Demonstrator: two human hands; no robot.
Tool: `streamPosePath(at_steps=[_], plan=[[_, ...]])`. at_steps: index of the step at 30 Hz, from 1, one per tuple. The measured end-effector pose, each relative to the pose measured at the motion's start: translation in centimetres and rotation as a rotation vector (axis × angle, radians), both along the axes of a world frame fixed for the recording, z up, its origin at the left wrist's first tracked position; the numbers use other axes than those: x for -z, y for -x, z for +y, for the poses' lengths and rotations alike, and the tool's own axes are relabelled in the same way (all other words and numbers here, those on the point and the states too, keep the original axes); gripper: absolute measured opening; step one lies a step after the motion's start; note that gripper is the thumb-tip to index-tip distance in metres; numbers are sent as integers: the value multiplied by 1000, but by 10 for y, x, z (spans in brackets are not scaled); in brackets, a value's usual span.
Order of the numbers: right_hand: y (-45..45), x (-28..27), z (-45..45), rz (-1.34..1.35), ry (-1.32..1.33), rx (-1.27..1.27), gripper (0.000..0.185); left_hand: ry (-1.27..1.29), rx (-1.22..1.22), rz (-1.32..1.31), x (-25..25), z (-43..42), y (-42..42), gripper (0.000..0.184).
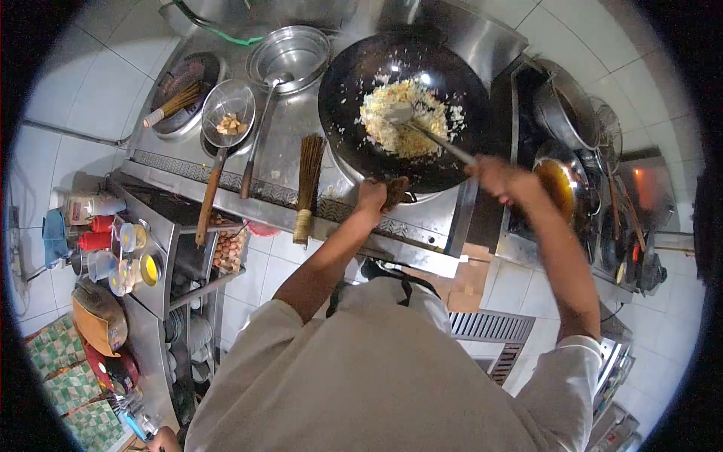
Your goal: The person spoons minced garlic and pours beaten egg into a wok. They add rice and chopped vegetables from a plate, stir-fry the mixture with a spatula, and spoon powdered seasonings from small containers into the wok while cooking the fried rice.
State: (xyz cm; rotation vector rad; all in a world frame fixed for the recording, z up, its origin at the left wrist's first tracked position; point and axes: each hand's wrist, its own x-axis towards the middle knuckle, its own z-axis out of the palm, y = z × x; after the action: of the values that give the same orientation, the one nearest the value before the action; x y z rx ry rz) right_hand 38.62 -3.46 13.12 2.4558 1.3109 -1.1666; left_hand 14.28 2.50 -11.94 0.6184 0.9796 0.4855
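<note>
A large black wok (343, 102) sits on the steel stove, with fried rice (414, 139) and yellow bits in its middle and stray grains up the sides. My left hand (371, 197) grips a brown cloth (394, 193) against the near rim of the wok, by its loop handle. Closed around the long handle of a ladle (444, 143), my right hand (495, 179) is slightly blurred at the right rim. The ladle's head rests in the rice, partly covered by it.
Left of the wok lie a bamboo brush (309, 181), a strainer (230, 113) holding pale brown pieces, another ladle (260, 135) and a steel bowl (290, 56). A pan of orange-brown liquid (556, 188) stands right. Eggs (228, 251) and sauce containers (134, 237) are at left.
</note>
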Motion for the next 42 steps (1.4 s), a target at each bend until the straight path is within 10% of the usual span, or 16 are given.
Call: streamPosePath(at_steps=[5, 8, 11, 16, 23, 26, 28, 31, 33, 35, 38, 42], plan=[[-39, -172, 28, -366, -29, -796, 25, -66, -62, 244, -17, -8, 14, 18], [17, -197, 48, -622, 346, -428, 24, -126, -144, 265, -30, -7, 11, 15], [-56, -103, 66, -579, 10, -684, 24, -135, -39, 259, -6, -12, 13, 14], [-9, -198, 58, -281, 344, -532, 27, -434, 20, 374, 79, -15, 4, 19], [17, -150, 36, -99, 290, -431, 38, -483, 41, 306, 66, -8, -2, 19], [50, -139, 8, 41, 233, -533, 39, -669, 161, 332, 135, -9, -7, 21], [44, -35, -18, -18, -252, -553, 43, -770, 181, 378, 137, -5, -16, 22], [50, 74, -46, -269, -490, -484, 50, -213, -139, 16, 3, -15, -1, 25], [66, 103, -67, -304, -337, -261, 58, -265, -18, 390, -43, -13, 10, 28], [99, 115, -72, -374, -300, -340, 60, -313, -70, 356, 25, -4, -5, 28], [64, 125, -47, -393, -382, -330, 63, -507, 24, 417, -17, -16, 4, 28], [77, 79, -78, -459, -257, -315, 64, -252, -189, -74, 74, -17, -11, 28]])
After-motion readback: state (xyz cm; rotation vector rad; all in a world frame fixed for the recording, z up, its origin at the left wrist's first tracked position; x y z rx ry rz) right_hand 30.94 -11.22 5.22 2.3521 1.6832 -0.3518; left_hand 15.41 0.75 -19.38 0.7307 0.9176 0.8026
